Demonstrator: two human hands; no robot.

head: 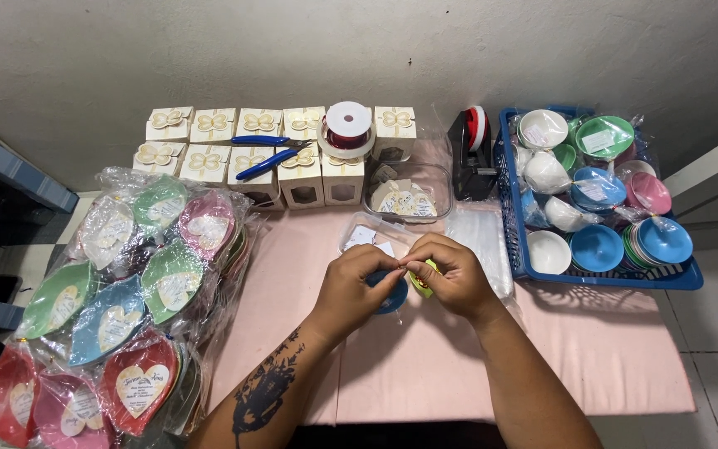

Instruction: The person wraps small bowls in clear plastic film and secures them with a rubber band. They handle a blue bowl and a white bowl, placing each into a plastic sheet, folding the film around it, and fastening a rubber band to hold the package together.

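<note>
Hands pinching small items above pink tablecloth (pixel 592 349).
Left hand (pixel 357 287) pinches round blue piece (pixel 394 297); right hand (pixel 452 276) pinches yellow-green piece (pixel 423 285), mostly hidden.

Glossy plastic bowls (pixel 596 245), matt pink tablecloth (pixel 592 349), matt card boxes (pixel 213 125), crinkly clear wrap on dishes (pixel 110 320)

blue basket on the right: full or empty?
Full. The blue basket is packed to its rim with small bowls in white, blue, green and pink, several in clear wrap.
</note>
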